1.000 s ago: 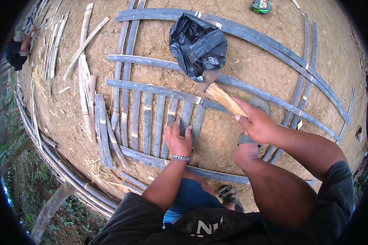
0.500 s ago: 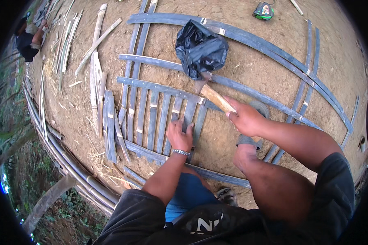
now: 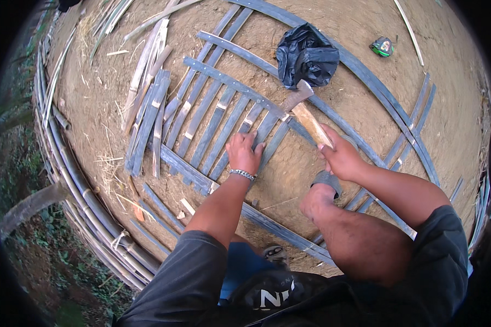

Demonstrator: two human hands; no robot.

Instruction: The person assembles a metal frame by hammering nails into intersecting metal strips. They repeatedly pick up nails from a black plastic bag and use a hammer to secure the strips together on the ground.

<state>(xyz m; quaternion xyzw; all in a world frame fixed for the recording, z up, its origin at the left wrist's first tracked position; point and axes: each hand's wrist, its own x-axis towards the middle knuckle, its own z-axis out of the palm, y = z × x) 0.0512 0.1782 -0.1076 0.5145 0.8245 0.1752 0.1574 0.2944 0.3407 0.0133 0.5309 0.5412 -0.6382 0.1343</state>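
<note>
Head view looks down on bare dirt ground, where a lattice of grey bamboo slats spreads out ahead of both hands. Loose slats lie in a bundle well to the left of the left hand. A black plastic bag sits crumpled beyond the right hand, just past the hatchet head.

The person crouches, knee up under the right forearm. The left hand lies flat, fingers spread, pressing on the slats. The right hand is wrapped tight around the wooden handle of a hatchet, whose head rests on a cross slat just ahead of the left hand. A small green object lies far beyond the right hand.
</note>
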